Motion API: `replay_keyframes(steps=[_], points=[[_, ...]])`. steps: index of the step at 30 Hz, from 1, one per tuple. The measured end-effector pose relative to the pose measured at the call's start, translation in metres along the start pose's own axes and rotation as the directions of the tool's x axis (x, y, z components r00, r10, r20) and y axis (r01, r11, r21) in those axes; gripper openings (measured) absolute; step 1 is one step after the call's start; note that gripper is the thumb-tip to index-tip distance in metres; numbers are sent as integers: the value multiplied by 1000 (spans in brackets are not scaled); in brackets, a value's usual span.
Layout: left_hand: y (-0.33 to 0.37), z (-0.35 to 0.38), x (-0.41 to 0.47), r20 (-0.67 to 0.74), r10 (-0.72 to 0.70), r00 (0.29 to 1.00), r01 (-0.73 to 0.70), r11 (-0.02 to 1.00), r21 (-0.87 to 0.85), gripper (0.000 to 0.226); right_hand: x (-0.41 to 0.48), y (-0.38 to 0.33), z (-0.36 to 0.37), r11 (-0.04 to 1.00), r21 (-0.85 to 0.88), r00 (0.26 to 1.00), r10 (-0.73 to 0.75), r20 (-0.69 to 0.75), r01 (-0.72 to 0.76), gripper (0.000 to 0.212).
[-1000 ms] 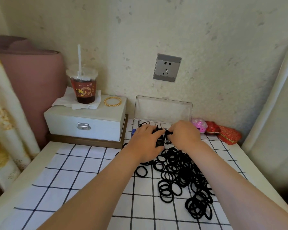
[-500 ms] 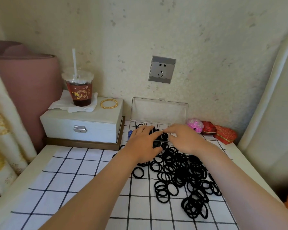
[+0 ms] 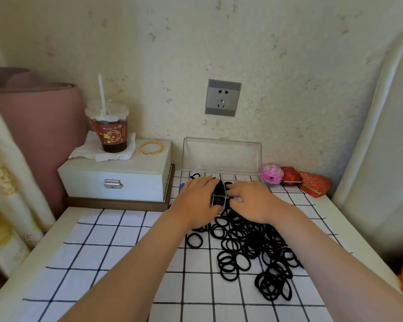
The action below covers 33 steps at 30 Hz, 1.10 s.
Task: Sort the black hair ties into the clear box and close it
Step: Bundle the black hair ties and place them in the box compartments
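Observation:
The clear box (image 3: 242, 178) stands at the back of the table with its lid (image 3: 221, 154) upright against the wall. Black hair ties (image 3: 219, 194) fill the middle compartments. My left hand (image 3: 197, 202) and my right hand (image 3: 250, 202) lie side by side over the box, and their fingertips press down on those ties. They hide most of the box's front row. A loose pile of several black hair ties (image 3: 249, 242) spreads over the checked cloth (image 3: 102, 252), just in front of the box and under my right forearm.
A white jewellery box (image 3: 116, 180) stands left of the clear box, with a drink cup (image 3: 109, 133) and gold bangles (image 3: 151, 147) on top. A pink ball (image 3: 272, 173) and red boxes (image 3: 312, 182) sit to the right. A white headboard borders the table's right side.
Both hands held a bunch of ties between them over the box; now their fingers lie flatter and press the ties down into the compartments. The view has shifted slightly.

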<state>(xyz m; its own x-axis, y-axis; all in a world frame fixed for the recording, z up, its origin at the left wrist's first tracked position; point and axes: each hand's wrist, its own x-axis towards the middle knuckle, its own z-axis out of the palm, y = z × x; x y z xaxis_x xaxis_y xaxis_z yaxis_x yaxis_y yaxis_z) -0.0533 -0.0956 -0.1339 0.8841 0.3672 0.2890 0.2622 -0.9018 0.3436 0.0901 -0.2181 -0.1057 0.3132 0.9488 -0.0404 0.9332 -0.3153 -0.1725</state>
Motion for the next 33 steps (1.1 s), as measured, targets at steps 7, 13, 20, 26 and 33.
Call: replay_keyframes(steps=[7,13,20,26,33], points=[[2,-20,-23,-114,7,993,-7,1000,2,53,-26,-15,-17,988,153,975,18,-222,16,41],[-1,-32,-56,-77,-40,996,38,999,-28,22,-41,-44,-6,980,140,959,-99,-266,140,33],[-18,-37,-84,163,-259,952,248,965,86,46,-44,-74,27,972,113,978,-199,-58,204,44],[-11,-32,-84,276,-262,925,248,965,84,41,-41,-73,39,984,23,977,-177,116,175,54],[-9,-50,-75,318,-214,924,259,960,-107,34,-41,-59,16,987,129,993,-106,50,99,38]])
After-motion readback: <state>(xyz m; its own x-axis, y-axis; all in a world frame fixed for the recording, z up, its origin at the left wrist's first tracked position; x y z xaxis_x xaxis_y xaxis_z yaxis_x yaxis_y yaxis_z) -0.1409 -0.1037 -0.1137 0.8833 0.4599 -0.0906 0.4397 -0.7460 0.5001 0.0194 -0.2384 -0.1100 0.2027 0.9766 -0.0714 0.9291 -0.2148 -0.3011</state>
